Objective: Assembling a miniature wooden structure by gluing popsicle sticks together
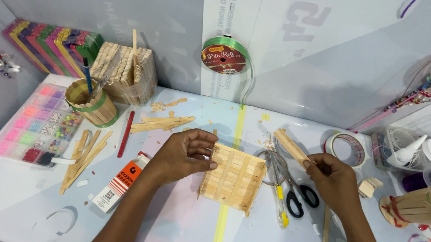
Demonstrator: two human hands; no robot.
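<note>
Tray (233, 179) of flat pale wooden sticks, square, lay mid-table | left hand (187, 152) curled fingers gripped its left wall | right hand (332, 177) pinched one loose stick (291, 147) | scissors (293, 189) lay between.

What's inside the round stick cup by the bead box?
A blue pencil-like stick stands in the round stick cup, leaning toward the back. Its lower end and the cup's bottom are hidden by the cup's wall, so anything else inside cannot be seen.
</note>
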